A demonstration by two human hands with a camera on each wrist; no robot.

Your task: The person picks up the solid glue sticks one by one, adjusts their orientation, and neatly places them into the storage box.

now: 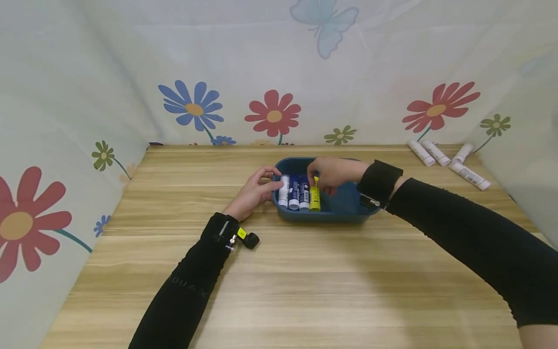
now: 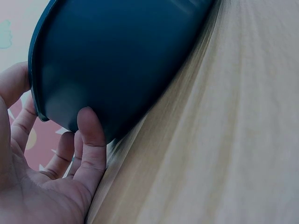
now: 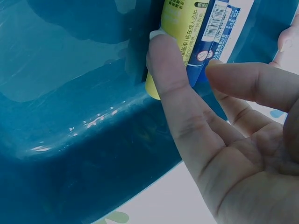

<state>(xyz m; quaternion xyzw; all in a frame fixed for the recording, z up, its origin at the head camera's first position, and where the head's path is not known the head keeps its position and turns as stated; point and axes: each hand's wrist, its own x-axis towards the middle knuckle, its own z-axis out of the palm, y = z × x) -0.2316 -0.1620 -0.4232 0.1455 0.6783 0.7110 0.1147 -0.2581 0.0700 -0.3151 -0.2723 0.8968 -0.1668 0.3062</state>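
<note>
A blue oval plastic basin (image 1: pixel 324 217) stands on the table. On its left side lie a white glue stick (image 1: pixel 284 191), two dark blue glue sticks (image 1: pixel 294 190) and a yellow glue stick (image 1: pixel 315 198), side by side. My left hand (image 1: pixel 255 190) holds the basin's left end, with fingers at the rim and against the outer wall in the left wrist view. Inside the basin, my right hand (image 1: pixel 333 172) is over the yellow stick. The right wrist view shows one fingertip touching that stick and the thumb (image 3: pixel 252 79) apart from it, near the blue sticks.
Several white glue sticks (image 1: pixel 470 175) lie loose at the table's back right corner. The wooden table (image 1: pixel 305 276) ends at a flower-printed curtain (image 1: pixel 362 87) behind and on both sides.
</note>
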